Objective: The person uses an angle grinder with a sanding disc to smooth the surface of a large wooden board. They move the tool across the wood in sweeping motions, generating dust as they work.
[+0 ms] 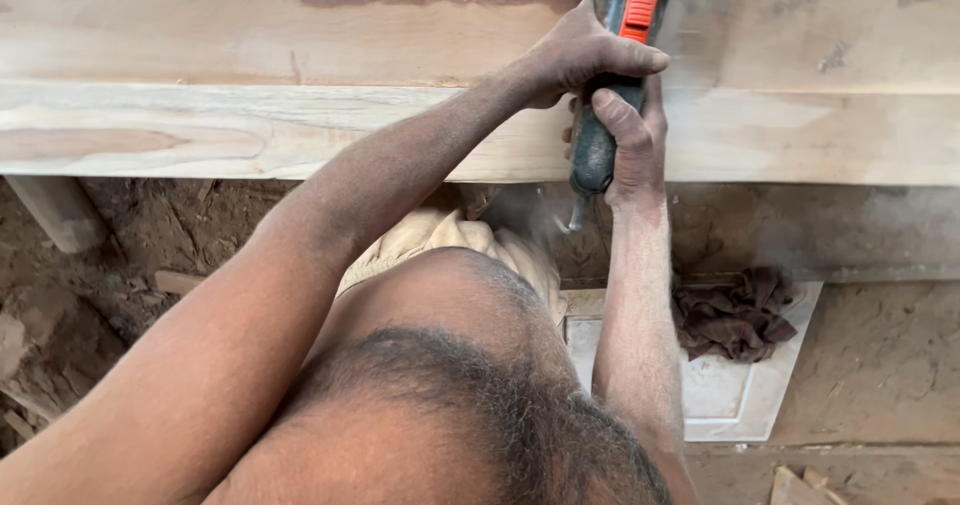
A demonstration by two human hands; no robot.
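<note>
A dark hand-held power grinder [610, 75] with an orange switch and a green guard at the top edge rests on a wide pale wooden plank [250, 115]. My left hand [580, 55] grips the tool's body near the switch. My right hand [630, 145] is wrapped around the rear handle, just below the left hand, at the plank's near edge. Fine dust hangs around the tool. The disc itself is cut off by the top of the frame.
Below the plank lies bare dirt floor with wood scraps [170, 283] at the left. A round wooden leg [60, 210] stands at the left. A white carved panel [740, 395] with a crumpled brown rag [735, 315] lies at the lower right.
</note>
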